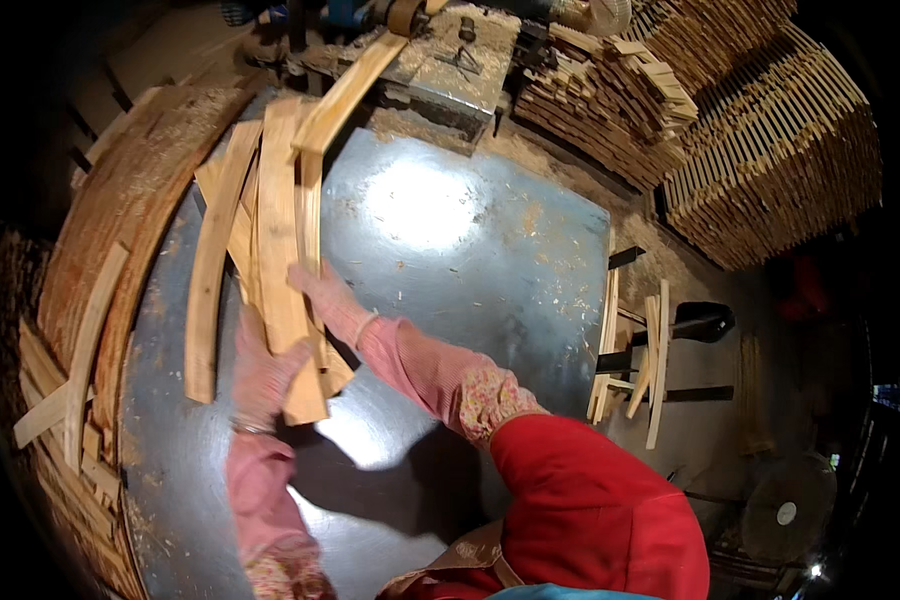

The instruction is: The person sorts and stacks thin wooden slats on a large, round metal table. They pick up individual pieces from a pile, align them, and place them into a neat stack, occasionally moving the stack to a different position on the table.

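Gripping one plank [281, 200] edgewise, left hand [263, 372] and right hand [332, 303] are apparently aligning it, next needing even pressure.

A small light [817, 571] is glowing below a round fan [770, 500] at lower right; centrally, a metal tabletop [470, 300] is gleaming.

I'm in a woodworking shop, pretty clearly. Far side of my shiny grey surface [470, 320]: a machine [450, 78] with wood dust [435, 35] over its bed. Off to my right: big stacks of cut slats [770, 170]. On my left: rough wood slabs [135, 175]. In front: loose boards [279, 200], scattered chips. Fan [788, 512] lower right.
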The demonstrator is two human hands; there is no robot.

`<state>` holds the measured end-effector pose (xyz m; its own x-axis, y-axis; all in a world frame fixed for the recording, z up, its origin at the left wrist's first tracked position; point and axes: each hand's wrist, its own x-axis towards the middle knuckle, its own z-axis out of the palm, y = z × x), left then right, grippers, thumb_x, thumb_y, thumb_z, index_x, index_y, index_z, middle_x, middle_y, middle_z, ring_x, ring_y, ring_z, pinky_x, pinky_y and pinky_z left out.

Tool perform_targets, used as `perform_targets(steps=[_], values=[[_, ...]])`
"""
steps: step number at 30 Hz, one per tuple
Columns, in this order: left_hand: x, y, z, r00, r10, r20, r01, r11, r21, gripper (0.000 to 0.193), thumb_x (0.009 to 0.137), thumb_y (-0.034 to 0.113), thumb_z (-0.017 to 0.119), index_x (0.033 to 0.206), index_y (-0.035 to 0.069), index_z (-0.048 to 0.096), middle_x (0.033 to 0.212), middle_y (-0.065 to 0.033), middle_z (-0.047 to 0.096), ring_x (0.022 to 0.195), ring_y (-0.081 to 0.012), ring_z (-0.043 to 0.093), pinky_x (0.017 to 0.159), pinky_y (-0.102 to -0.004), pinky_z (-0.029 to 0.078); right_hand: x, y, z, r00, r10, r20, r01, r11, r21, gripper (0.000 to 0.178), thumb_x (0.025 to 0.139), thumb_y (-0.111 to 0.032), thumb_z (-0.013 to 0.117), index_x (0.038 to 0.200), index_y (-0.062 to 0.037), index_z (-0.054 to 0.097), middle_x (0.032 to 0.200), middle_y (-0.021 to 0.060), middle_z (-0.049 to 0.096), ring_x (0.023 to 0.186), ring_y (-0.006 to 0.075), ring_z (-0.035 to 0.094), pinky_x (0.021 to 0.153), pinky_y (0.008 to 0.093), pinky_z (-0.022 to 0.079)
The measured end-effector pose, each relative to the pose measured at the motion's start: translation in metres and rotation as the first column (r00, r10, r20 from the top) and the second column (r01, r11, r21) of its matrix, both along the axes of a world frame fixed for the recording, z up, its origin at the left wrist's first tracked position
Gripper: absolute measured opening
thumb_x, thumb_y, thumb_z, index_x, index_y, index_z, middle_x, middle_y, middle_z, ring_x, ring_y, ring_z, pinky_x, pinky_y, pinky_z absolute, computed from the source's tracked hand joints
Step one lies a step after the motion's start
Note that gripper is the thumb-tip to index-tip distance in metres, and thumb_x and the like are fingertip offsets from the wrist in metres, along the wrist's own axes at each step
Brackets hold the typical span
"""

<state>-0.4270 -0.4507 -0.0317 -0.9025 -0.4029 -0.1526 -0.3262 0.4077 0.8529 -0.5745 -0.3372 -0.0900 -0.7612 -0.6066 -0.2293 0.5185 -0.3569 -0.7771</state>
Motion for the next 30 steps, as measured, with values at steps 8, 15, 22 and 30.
perform_targets(steps=[8,15,22,30], values=[[0.200,0.169,0.015,0.969,0.232,0.084,-0.247,0.894,0.374,0.109,0.084,0.020,0.087,0.167,-0.005,0.021,0.163,-0.0255,0.039,0.146,-0.0376,0.049,0.123,-0.0456,0.042,0.163,0.136,0.026,0.934,0.357,0.004,-0.344,0.895,0.283,0.059,0.101,-0.033,0.076,0.145,0.0006,0.056,0.130,0.0095,0.069,0.119,0.0185,0.063,0.106,0.0360,0.053],[0.318,0.278,0.070,0.936,0.318,0.153,-0.331,0.941,0.068,0.081,0.086,0.037,0.084,0.148,-0.004,0.053,0.133,-0.0272,0.063,0.129,-0.0400,0.058,0.111,-0.0442,0.048,0.304,0.250,0.079,0.883,0.466,-0.054,-0.369,0.760,0.535,0.054,0.101,-0.038,0.073,0.134,0.0031,0.060,0.121,0.0140,0.073,0.109,0.0220,0.067,0.100,0.0365,0.053],[0.412,0.337,0.085,0.632,0.735,0.245,-0.759,0.524,0.387,0.066,0.084,0.028,0.085,0.136,-0.003,0.059,0.112,-0.0122,0.072,0.097,-0.0232,0.069,0.089,-0.0378,0.057,0.363,0.275,0.087,0.903,0.429,-0.024,-0.375,0.815,0.442,0.038,0.105,-0.027,0.071,0.132,-0.0009,0.064,0.117,0.0061,0.073,0.104,0.0155,0.065,0.095,0.0333,0.054],[0.648,0.386,0.057,0.192,0.948,0.253,-0.770,0.306,-0.560,0.052,0.087,0.031,0.084,0.126,0.006,0.062,0.118,-0.0185,0.068,0.109,-0.0371,0.066,0.097,-0.0487,0.053,0.503,0.277,0.114,0.624,0.717,-0.311,-0.428,0.646,0.632,0.043,0.106,-0.034,0.066,0.130,0.0016,0.064,0.113,0.0141,0.073,0.101,0.0229,0.067,0.092,0.0375,0.054]])
